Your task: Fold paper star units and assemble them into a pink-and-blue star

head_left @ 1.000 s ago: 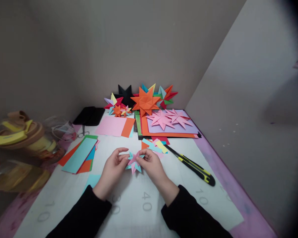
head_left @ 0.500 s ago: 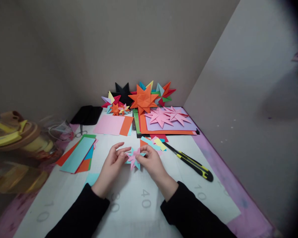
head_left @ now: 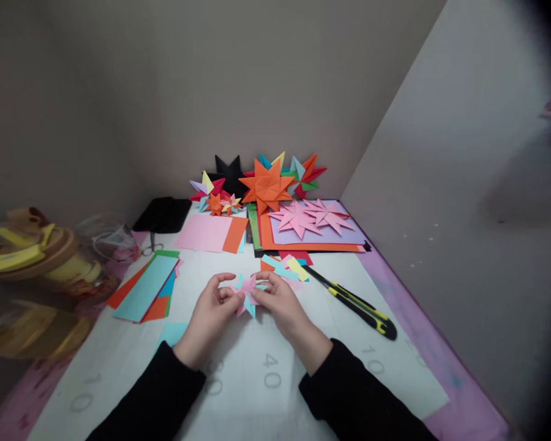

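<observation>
Between my hands is a small folded paper star (head_left: 247, 300) with pink and light blue points, just above the white mat (head_left: 239, 392). My left hand (head_left: 217, 306) pinches its left side with thumb and fingers. On the opposite side, my right hand (head_left: 280, 300) grips it the same way. Fingers cover several of the star's points. Beyond the hands lie small paper scraps (head_left: 282, 267), and a black and yellow utility knife (head_left: 353, 303) rests to the right.
Coloured paper strips (head_left: 147, 288) fan out at left, near small scissors (head_left: 152, 245). Pink paper (head_left: 204, 233) lies behind. Larger folded stars (head_left: 266, 184) lean at the wall, with pink stars (head_left: 298, 218) on stacked sheets. A jar (head_left: 68, 263) and a bottle (head_left: 32, 327) stand left.
My left thumb and fingers have closed onto the star's left side, and the star has turned slightly. My right hand keeps its hold. The view has shifted a little.
</observation>
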`<state>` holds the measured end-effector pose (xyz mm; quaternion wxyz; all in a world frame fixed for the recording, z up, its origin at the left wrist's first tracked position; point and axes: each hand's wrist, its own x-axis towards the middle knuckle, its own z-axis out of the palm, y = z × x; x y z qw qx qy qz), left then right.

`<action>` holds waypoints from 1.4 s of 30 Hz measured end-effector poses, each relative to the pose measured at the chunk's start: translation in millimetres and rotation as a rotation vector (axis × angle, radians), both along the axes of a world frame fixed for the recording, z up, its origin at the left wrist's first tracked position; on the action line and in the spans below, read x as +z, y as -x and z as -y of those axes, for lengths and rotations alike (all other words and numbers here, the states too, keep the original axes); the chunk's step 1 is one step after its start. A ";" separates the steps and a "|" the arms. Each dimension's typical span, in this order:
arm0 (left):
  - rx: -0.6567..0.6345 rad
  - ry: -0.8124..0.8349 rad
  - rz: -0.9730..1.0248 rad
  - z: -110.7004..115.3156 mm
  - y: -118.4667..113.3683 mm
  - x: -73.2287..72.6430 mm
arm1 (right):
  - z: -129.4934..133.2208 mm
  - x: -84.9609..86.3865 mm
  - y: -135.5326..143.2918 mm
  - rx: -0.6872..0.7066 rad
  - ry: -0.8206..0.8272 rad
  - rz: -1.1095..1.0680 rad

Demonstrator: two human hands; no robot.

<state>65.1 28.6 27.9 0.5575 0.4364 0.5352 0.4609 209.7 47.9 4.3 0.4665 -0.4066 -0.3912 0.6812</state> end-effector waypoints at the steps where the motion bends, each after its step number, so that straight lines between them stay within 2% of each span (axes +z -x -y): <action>1: -0.001 -0.001 0.002 0.1 0.0 -0.1 | 0.3 0.4 0.3 0.003 -0.024 0.025; 4: 0.019 0.055 0.039 0.1 0.0 0.6 | 0.4 1.1 1.3 -0.040 -0.082 0.103; 8: 0.056 0.111 0.126 0.3 -0.6 4.3 | -0.6 0.2 1.5 -0.098 -0.066 0.119; 13: -0.047 0.012 0.076 1.1 -3.0 0.9 | -0.4 -1.2 3.4 -0.121 -0.059 0.116; 20: -0.080 -0.068 -0.057 1.1 2.6 -5.7 | 2.5 5.6 3.9 -0.022 -0.119 0.200; 23: -0.074 -0.092 -0.064 2.6 3.7 -3.7 | 4.3 7.7 2.2 -0.052 -0.198 0.247; 25: -0.055 -0.090 0.019 2.4 4.2 -1.5 | 5.1 8.4 -0.3 -0.110 -0.295 0.297; 27: -0.027 -0.053 0.190 0.8 5.7 0.8 | 5.3 9.0 -3.8 -0.128 -0.358 0.335; 29: -0.029 0.064 0.374 -0.9 8.2 3.0 | 5.2 9.8 -7.6 -0.096 -0.379 0.331; 31: -0.110 0.246 0.486 -1.2 10.6 4.5 | 5.2 11.0 -10.7 -0.049 -0.391 0.272; 34: -0.309 0.452 0.542 2.2 11.9 5.2 | 6.8 13.3 -13.2 0.080 -0.402 0.145; 37: -0.423 0.481 0.578 7.2 9.9 4.6 | 9.5 15.1 -14.6 0.239 -0.389 0.012; 42: -0.502 0.506 0.639 12.7 5.0 3.1 | 12.1 17.9 -19.4 0.320 -0.402 -0.029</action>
